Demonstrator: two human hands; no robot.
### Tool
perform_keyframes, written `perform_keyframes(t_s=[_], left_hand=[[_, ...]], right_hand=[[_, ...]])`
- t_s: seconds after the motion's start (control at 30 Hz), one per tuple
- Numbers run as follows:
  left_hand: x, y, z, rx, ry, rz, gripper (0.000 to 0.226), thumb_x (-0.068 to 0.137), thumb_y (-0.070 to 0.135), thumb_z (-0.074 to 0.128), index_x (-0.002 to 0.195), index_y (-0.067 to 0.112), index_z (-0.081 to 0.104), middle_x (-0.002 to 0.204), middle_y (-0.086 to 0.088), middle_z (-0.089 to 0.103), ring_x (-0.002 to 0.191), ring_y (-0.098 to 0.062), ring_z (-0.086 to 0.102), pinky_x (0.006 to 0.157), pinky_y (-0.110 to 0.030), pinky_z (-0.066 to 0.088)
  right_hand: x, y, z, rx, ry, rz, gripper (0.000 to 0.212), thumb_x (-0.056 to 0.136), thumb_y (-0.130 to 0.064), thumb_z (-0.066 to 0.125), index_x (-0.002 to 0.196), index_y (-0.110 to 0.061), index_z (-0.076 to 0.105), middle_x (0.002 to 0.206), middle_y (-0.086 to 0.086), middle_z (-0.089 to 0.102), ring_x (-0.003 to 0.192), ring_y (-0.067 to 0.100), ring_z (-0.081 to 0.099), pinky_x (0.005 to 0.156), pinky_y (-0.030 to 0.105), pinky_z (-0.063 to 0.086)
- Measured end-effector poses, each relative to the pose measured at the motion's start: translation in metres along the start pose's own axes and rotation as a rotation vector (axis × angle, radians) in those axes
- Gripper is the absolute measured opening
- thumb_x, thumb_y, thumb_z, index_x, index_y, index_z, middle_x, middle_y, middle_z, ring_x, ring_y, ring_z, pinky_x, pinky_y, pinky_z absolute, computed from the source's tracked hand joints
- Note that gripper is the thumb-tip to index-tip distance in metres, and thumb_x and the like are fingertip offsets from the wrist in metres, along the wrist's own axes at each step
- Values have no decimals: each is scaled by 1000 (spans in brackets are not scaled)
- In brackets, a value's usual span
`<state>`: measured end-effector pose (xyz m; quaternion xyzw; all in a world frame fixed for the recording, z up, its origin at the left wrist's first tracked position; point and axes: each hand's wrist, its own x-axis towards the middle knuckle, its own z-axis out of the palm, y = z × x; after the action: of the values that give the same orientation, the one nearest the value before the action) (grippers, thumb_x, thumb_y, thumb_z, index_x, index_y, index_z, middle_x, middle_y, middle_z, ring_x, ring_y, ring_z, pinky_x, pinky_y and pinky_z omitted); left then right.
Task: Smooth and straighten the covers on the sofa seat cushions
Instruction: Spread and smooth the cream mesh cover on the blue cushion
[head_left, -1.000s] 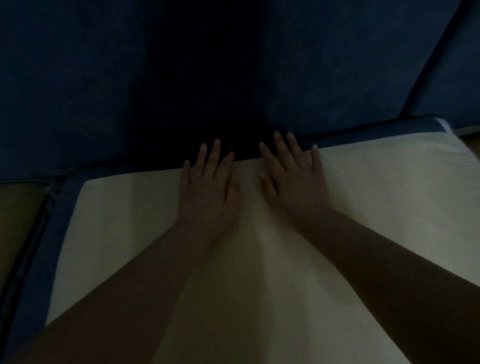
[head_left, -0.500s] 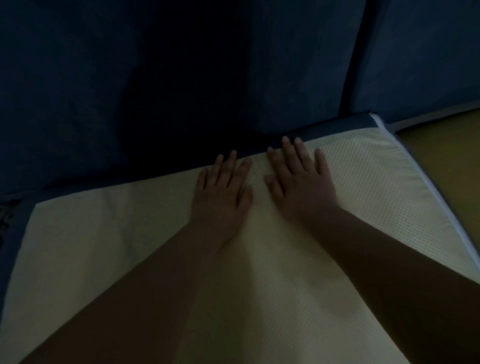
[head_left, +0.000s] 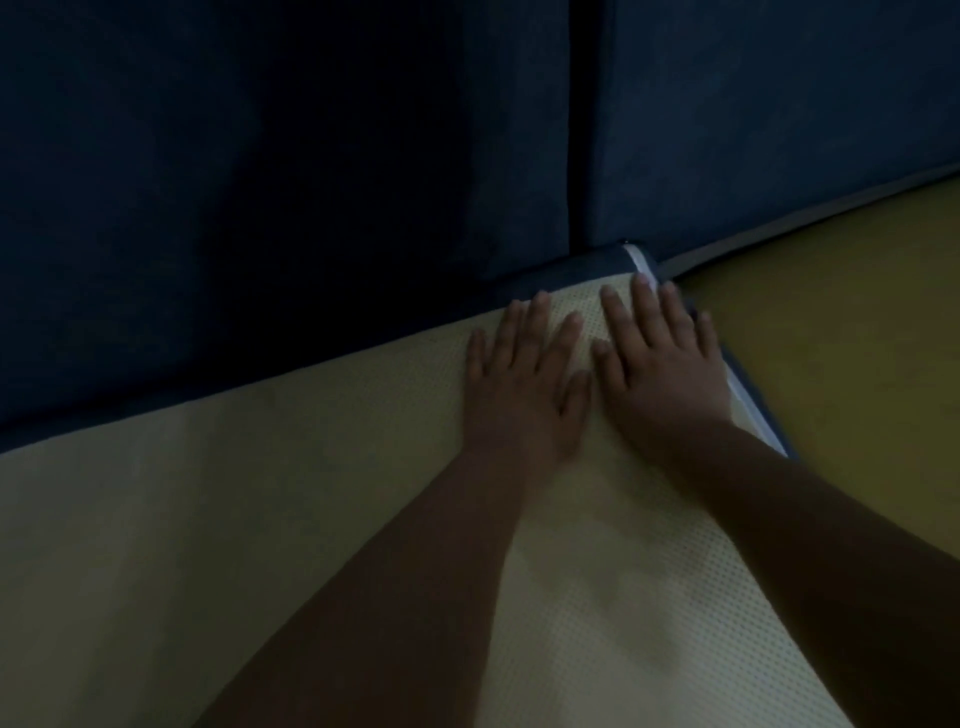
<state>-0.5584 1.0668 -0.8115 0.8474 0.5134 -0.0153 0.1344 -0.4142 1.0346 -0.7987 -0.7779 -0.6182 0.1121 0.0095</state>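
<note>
Left fingers (head_left: 540, 319) straight, slightly spread, pressed flat on pale yellow dotted-mesh cover (head_left: 311, 493). Right fingers (head_left: 647, 306) same, tips just short of white piping strip (head_left: 640, 270). Left hand (head_left: 524, 384), right hand (head_left: 667, 369) side by side below piping, pinching nothing. Cover lies over blue-edged seat cushion (head_left: 571, 273), far corner at piping. Cover near piping looks flat, likely done. Stretch well left of piping too dim to judge. Mustard neighbouring cushion (head_left: 841, 364) right of piping probably still to do.

A pale cream cover (head_left: 218, 519) with a fine dotted weave is lying flat and mostly smooth over a blue seat cushion (head_left: 571, 270), filling the lower left and centre of the frame. A darker olive-covered cushion (head_left: 857, 338) is sitting just beside it at the right.
</note>
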Motion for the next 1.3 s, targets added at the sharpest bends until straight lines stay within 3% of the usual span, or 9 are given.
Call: perform_keyframes(t_s=[0.17, 0.33, 0.53, 0.73, 0.83, 1.0, 1.3], left_hand=[[3, -5, 10, 58, 81, 22, 62, 93, 53, 3, 153, 36, 0, 161, 7, -12, 148, -13, -12, 119, -45, -4], [4, -4, 11, 43, 34, 6, 63, 92, 53, 1, 153, 37, 0, 161, 8, -13, 147, -12, -14, 118, -44, -6], [3, 0, -10, -11, -82, 5, 57, 101, 46, 18, 153, 34, -1, 160, 7, -17, 146, -11, -18, 118, -40, -10], [-46, 9, -39, -136, 236, 123, 59, 96, 43, 17, 153, 27, 17, 163, -1, -2, 149, -20, -5, 119, -48, 8], [-74, 31, -37, -74, 320, 142, 57, 98, 41, 22, 152, 26, 25, 162, -4, 10, 149, -23, 4, 117, -52, 14], [-104, 37, 26, 27, 112, 91, 56, 99, 48, 19, 153, 33, 16, 162, 1, 4, 149, -22, 2, 116, -50, 6], [-99, 35, 26, -14, 0, 47, 58, 95, 52, 12, 152, 39, 14, 162, 6, 0, 149, -17, -6, 117, -48, 4]], right_hand=[[7, 0, 9, 42, 11, -5, 57, 101, -47, 8, 153, -30, -6, 161, 0, -12, 147, 17, -15, 119, 43, -7], [8, 0, 14, 36, -23, 14, 57, 102, -46, 12, 154, -31, -5, 162, -1, -10, 147, 17, -14, 119, 42, -6], [1, -1, -3, 48, -113, 20, 57, 102, -46, 10, 152, -31, -12, 160, 0, -19, 145, 16, -20, 118, 44, -12], [-64, -1, -38, 101, 243, -51, 60, 99, -45, 16, 154, -28, 1, 161, -3, -10, 147, 15, -14, 117, 46, -6], [-99, 10, -37, 97, 270, -55, 59, 100, -42, 21, 154, -28, 3, 161, -3, -8, 148, 17, -11, 118, 49, 0], [-121, 38, 21, 15, 69, -39, 57, 100, -44, 17, 154, -31, 5, 162, 1, 1, 149, 20, -4, 117, 56, 10], [-119, 34, 22, -1, -9, -8, 59, 97, -48, 7, 153, -32, 6, 162, 3, 0, 148, 22, -8, 117, 53, 0]])
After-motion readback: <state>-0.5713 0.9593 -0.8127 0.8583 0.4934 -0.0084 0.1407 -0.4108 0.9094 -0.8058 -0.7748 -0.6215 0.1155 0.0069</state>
